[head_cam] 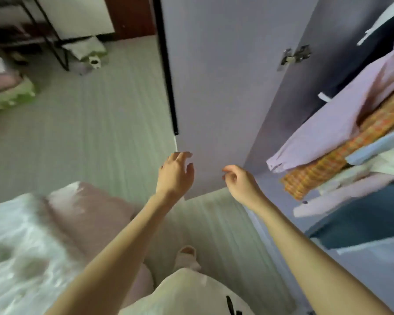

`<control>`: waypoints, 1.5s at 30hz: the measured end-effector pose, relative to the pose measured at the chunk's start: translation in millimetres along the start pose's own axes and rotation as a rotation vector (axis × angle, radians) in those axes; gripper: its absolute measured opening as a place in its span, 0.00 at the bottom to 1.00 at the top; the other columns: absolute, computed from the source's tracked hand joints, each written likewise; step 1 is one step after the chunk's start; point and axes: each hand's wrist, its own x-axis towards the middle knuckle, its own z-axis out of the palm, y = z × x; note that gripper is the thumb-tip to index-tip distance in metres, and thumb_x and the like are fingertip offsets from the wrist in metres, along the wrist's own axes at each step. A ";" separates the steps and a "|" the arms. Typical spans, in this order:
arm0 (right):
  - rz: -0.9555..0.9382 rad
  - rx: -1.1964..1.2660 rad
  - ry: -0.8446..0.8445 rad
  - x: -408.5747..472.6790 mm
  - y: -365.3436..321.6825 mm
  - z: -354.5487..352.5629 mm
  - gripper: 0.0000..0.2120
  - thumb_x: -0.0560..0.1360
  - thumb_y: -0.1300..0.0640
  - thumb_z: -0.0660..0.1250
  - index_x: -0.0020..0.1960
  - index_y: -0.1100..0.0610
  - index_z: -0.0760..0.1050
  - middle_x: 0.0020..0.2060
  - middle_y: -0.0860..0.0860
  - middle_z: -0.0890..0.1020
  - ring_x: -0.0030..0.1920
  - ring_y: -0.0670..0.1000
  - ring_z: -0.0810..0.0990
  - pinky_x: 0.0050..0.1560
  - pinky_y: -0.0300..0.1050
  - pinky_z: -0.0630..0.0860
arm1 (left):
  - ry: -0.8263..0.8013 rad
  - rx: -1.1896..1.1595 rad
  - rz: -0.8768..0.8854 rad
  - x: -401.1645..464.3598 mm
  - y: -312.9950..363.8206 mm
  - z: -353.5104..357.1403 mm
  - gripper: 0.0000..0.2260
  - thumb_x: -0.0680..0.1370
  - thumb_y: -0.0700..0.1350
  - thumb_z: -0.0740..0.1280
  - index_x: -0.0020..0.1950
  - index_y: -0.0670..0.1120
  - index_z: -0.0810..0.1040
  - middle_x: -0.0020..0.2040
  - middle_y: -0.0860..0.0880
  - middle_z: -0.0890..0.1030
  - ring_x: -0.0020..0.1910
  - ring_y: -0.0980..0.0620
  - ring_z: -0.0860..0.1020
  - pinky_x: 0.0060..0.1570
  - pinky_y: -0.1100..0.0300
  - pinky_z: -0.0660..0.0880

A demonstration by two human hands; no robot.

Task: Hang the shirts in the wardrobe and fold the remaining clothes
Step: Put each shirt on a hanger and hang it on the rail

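1. At the lower left of the frame lies a bed [62,223] with a pink cover and a blurred white heap on it; whether that heap is clothing for folding cannot be told.
2. At the upper left stand a dark metal rack [52,42] and some green and pink bundles [7,92] on the floor [96,123], too blurred to name.
3. In the centre, the left hand [174,176] has a released grip: fingers spread and relaxed, holding nothing, in front of the lower edge of the open wardrobe door [214,87]. Whether it touches the door cannot be told.
4. Just right of centre, the right hand [239,180] has loosely curled fingers and an empty grip, near the door's lower corner.
5. At the right edge, inside the wardrobe [323,55], several garments already hang: a pink shirt [328,130], an orange checked shirt [341,160], pale pieces below them and a dark blue garment [362,219].
6. Judging by this, the hanging is at least partly done. With both hands free and no garment held, the person seems to be between pieces. Whether any shirts remain, and whether any folding has started, cannot be seen.
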 end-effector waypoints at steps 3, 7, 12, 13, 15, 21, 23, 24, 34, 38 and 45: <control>-0.093 -0.014 -0.230 -12.6 -23.8 64.2 0.14 0.78 0.64 0.56 0.60 0.60 0.74 0.53 0.56 0.81 0.51 0.53 0.77 0.46 0.38 0.68 | 0.050 0.016 -0.213 -54.6 -63.1 -23.9 0.15 0.79 0.42 0.59 0.66 0.45 0.72 0.66 0.46 0.72 0.65 0.46 0.70 0.64 0.51 0.65; -0.249 -0.049 -0.468 -36.4 -75.7 152.3 0.13 0.78 0.62 0.56 0.60 0.59 0.74 0.54 0.55 0.80 0.54 0.53 0.78 0.48 0.37 0.68 | 0.192 0.058 -0.479 -129.6 -144.4 -69.6 0.16 0.78 0.41 0.60 0.66 0.46 0.73 0.65 0.45 0.72 0.64 0.45 0.70 0.61 0.52 0.68; -0.393 -0.110 -0.716 -75.2 -147.5 266.3 0.13 0.78 0.62 0.56 0.59 0.57 0.75 0.54 0.55 0.81 0.54 0.55 0.78 0.53 0.41 0.71 | 0.332 0.069 -0.761 -222.5 -244.1 -126.9 0.15 0.78 0.41 0.61 0.65 0.44 0.73 0.64 0.44 0.73 0.62 0.44 0.72 0.60 0.50 0.69; -0.405 -0.128 -0.760 -81.3 -158.0 285.9 0.14 0.78 0.61 0.55 0.60 0.57 0.74 0.54 0.55 0.80 0.54 0.55 0.78 0.54 0.41 0.71 | 0.336 0.065 -0.801 -236.5 -261.8 -134.8 0.16 0.78 0.41 0.61 0.66 0.43 0.72 0.65 0.43 0.72 0.63 0.44 0.71 0.61 0.51 0.68; -0.435 -0.170 -0.833 -90.9 -178.6 330.6 0.14 0.78 0.60 0.55 0.61 0.56 0.74 0.57 0.55 0.79 0.56 0.55 0.77 0.55 0.43 0.71 | 0.336 0.063 -0.865 -261.3 -301.4 -150.0 0.17 0.79 0.41 0.60 0.67 0.42 0.70 0.66 0.43 0.71 0.65 0.44 0.69 0.62 0.53 0.67; -0.468 -0.290 -0.929 -90.5 -236.6 468.3 0.15 0.79 0.60 0.54 0.63 0.56 0.72 0.60 0.55 0.77 0.58 0.54 0.75 0.53 0.40 0.70 | 0.161 0.171 -0.945 -271.9 -446.7 -191.8 0.22 0.79 0.42 0.59 0.73 0.46 0.62 0.70 0.45 0.65 0.66 0.43 0.66 0.62 0.50 0.67; -0.463 -0.335 -0.917 -80.0 -252.1 516.5 0.16 0.79 0.60 0.53 0.64 0.56 0.70 0.61 0.54 0.76 0.59 0.54 0.74 0.54 0.41 0.69 | 0.120 0.221 -0.926 -256.1 -505.7 -204.4 0.24 0.78 0.42 0.59 0.74 0.47 0.59 0.72 0.45 0.63 0.66 0.42 0.65 0.62 0.48 0.68; -0.449 -0.347 -0.912 -75.5 -257.6 533.2 0.16 0.79 0.59 0.52 0.65 0.55 0.69 0.62 0.53 0.75 0.59 0.53 0.74 0.52 0.41 0.68 | 0.098 0.251 -0.910 -247.7 -529.7 -209.2 0.26 0.77 0.41 0.60 0.74 0.48 0.57 0.73 0.45 0.61 0.68 0.42 0.63 0.62 0.48 0.68; -0.406 -0.384 -0.849 -14.9 -274.6 648.2 0.18 0.80 0.57 0.51 0.69 0.55 0.65 0.66 0.52 0.71 0.64 0.53 0.70 0.63 0.47 0.68 | -0.153 0.596 -0.801 -165.5 -697.4 -213.9 0.16 0.78 0.52 0.62 0.65 0.54 0.69 0.76 0.41 0.55 0.75 0.38 0.44 0.68 0.35 0.37; -0.326 -0.294 -0.805 -3.8 -287.7 678.3 0.20 0.81 0.54 0.52 0.72 0.57 0.62 0.68 0.54 0.69 0.66 0.53 0.68 0.62 0.43 0.64 | 0.094 0.155 -0.687 -189.5 -671.5 -193.9 0.05 0.80 0.42 0.57 0.45 0.45 0.69 0.44 0.41 0.80 0.42 0.44 0.76 0.44 0.50 0.74; -0.305 -0.203 -1.020 -24.9 -310.1 733.7 0.43 0.74 0.60 0.65 0.76 0.51 0.37 0.76 0.54 0.50 0.75 0.56 0.52 0.73 0.54 0.56 | -0.011 0.089 -0.578 -250.0 -618.1 -151.2 0.13 0.79 0.53 0.59 0.59 0.48 0.73 0.54 0.50 0.76 0.49 0.47 0.77 0.37 0.56 0.70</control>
